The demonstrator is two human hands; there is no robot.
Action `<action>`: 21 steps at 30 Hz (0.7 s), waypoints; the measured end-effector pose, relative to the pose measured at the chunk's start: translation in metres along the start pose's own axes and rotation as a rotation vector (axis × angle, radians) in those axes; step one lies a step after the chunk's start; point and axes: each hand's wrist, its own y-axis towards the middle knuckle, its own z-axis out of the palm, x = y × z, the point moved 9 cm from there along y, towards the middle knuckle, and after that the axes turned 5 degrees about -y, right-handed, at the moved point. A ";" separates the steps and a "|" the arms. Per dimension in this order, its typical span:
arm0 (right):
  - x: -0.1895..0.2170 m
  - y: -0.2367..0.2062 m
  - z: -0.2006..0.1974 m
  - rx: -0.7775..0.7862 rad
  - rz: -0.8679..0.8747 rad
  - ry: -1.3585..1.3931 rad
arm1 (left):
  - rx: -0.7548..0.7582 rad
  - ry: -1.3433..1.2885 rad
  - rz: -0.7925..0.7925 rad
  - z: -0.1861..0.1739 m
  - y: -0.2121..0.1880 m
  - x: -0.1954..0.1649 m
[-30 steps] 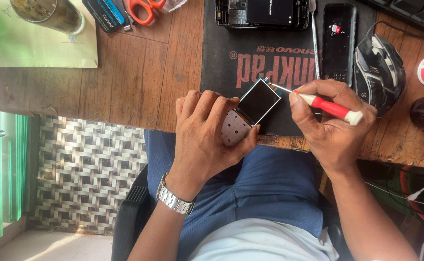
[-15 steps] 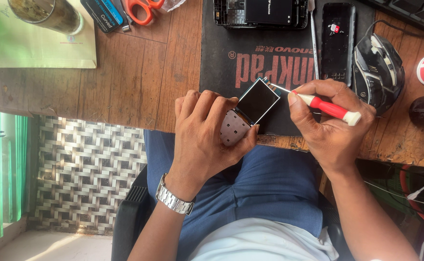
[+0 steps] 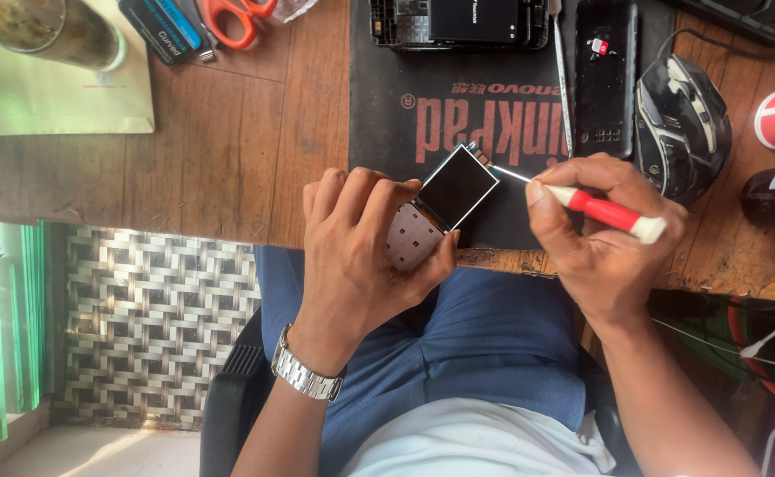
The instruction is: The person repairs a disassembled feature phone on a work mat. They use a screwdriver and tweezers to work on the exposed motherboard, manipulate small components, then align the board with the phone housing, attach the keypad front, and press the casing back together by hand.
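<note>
- At centre frame, the left hand (image 3: 361, 256) grips a small phone board (image 3: 436, 212), its dark square screen (image 3: 458, 187) tilted above a pale keypad.
- The right hand (image 3: 595, 243), closed around a red-and-white screwdriver (image 3: 599, 210), sets the thin tip at the screen's upper corner.
- Both meet over the black mat (image 3: 493, 115) on the wooden table (image 3: 228, 132) (its near edge).
- Along the top of the frame: orange scissors (image 3: 233, 18), an opened phone (image 3: 458, 22), a black mouse (image 3: 680, 124) at right.
</note>
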 end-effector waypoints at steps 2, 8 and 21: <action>0.000 0.000 0.001 0.016 -0.033 -0.009 | -0.005 -0.003 0.004 0.001 0.001 -0.001; -0.003 -0.002 0.002 0.033 -0.068 -0.034 | -0.010 -0.001 0.006 0.002 0.000 0.000; -0.003 -0.002 0.002 0.024 -0.074 -0.025 | -0.019 -0.001 0.014 0.004 -0.002 0.001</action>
